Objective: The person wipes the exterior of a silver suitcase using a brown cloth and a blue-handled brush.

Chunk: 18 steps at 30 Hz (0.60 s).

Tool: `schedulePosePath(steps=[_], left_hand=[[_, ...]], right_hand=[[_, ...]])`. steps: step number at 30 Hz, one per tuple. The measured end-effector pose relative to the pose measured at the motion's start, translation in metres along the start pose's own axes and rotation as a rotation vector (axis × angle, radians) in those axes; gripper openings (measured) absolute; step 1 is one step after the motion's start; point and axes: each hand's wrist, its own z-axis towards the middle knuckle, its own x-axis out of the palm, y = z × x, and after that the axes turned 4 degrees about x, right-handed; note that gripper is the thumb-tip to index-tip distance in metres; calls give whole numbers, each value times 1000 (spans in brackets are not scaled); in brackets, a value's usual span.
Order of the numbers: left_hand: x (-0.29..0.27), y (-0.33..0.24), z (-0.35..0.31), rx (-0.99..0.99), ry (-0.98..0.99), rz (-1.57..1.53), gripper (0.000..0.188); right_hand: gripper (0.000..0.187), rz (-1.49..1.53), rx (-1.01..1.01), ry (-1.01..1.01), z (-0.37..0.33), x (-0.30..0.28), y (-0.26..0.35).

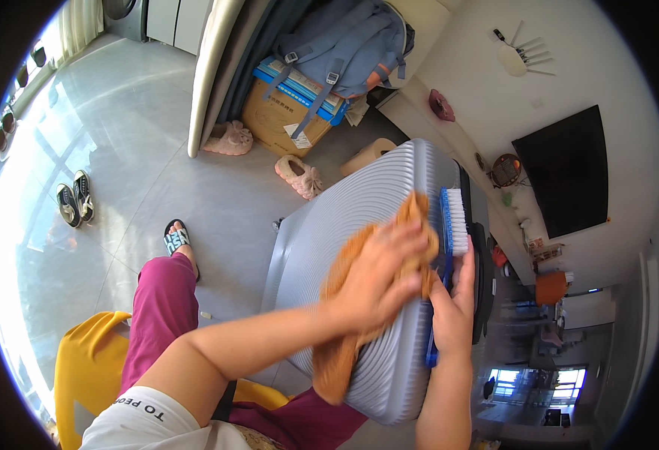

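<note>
A grey ribbed hard-shell suitcase [299,255] stands tilted in front of my legs. My left hand [386,274] presses an orange cloth [337,367] against its ribbed face, near the right edge; the hand is somewhat blurred and the cloth bunches under and around the fingers. My right hand [453,300] is at the suitcase's right side, closed around a blue brush [455,221] whose white bristles face right. The brush stands upright along the suitcase edge, its lower part partly covered by the hand.
A blue-grey backpack [344,49] rests on cardboard boxes [273,120] beyond the suitcase. Pink fluffy slippers [299,176] and black shoes [74,199] lie on the grey tiled floor. Something yellow [82,360] is beside my leg. A dark screen [566,172] hangs on the right wall.
</note>
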Motion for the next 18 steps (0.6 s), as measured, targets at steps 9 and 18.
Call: schedulePosePath(steps=[9,18], left_hand=[[8,116,-28,-659,-325,-224,48],[0,-61,-124,-200,54,-164,55]], right_hand=[[79,-109,-3,-41,8,1,-2],[78,-153,-1,-26,-1,-9,-4]])
